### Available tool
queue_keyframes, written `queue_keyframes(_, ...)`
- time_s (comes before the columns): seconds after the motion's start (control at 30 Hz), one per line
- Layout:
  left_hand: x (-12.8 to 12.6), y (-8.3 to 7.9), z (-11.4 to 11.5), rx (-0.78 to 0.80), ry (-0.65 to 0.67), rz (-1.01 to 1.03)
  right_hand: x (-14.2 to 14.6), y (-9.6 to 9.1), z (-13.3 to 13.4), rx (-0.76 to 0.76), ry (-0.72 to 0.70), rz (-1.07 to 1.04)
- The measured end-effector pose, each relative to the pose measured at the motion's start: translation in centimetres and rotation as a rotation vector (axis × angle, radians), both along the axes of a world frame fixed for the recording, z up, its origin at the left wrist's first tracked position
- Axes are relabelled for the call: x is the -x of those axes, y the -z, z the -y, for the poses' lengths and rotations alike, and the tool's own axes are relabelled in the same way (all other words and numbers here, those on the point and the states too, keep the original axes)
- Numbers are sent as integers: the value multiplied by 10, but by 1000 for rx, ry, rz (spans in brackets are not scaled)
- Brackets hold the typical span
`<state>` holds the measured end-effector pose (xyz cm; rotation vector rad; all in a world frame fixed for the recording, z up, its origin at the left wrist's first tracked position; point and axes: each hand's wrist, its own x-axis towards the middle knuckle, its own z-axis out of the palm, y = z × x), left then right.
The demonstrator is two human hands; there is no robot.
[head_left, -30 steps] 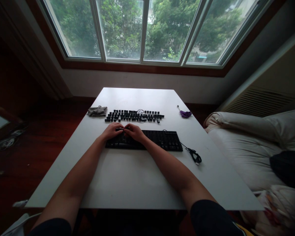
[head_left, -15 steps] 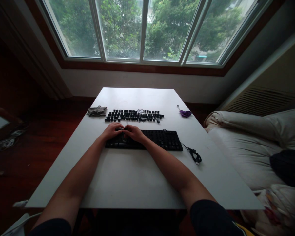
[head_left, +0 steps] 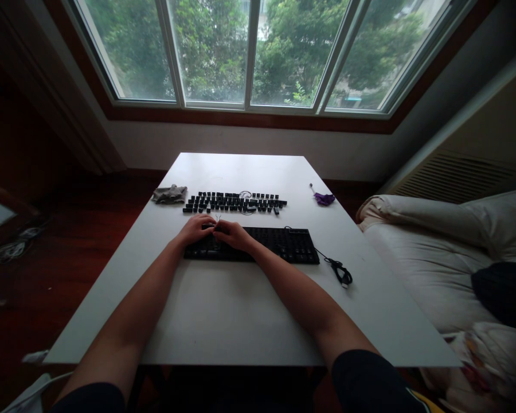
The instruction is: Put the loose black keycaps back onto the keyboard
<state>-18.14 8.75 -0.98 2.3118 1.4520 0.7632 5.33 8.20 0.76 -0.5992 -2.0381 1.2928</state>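
Observation:
A black keyboard [head_left: 279, 244] lies crosswise on the white table [head_left: 241, 310]. Over its left part my two hands meet, fingertips close together. My right hand [head_left: 234, 234] pinches a thin wire keycap puller [head_left: 218, 217], whose pale prongs stick up past the fingers. Curled at the keyboard's upper left, my left hand [head_left: 195, 228] has its fingertips beside the puller; whatever is between them is too small to make out. Beyond the keyboard lie rows of loose black keycaps [head_left: 223, 202].
A grey cloth [head_left: 170, 194] sits at the table's left edge, a purple cloth [head_left: 324, 199] with a thin stick-like item [head_left: 312, 187] at the right. The keyboard's bundled cable [head_left: 341, 273] lies right of it. A sofa [head_left: 430, 258] flanks the table; a window [head_left: 249, 57] is ahead.
My right hand has shifted slightly left, and the wire prongs now point upward at a slightly different angle. My left hand stays almost still; the keyboard and keycap rows look unchanged.

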Motion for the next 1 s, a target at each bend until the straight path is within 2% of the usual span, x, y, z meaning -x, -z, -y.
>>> queue_keyframes(0.17, 3, 4, -3, -23, 11, -8, 0, -2, 4, -151, 33, 85)
queue_keyframes(0.37, 1, 2, -1, -11, 6, -8, -2, -4, 5, -179, 13, 66)
queue_keyframes(0.53, 0, 2, -1, -19, 3, -3, -4, -8, 6, -168, -28, 90)
queue_keyframes(0.77, 1, 1, 0, -23, 4, -19, -2, -4, 2, -48, 142, -17)
queue_keyframes(1.0, 0, 0, 1, -25, 4, -33, 1, 2, -2, 11, 167, -12)
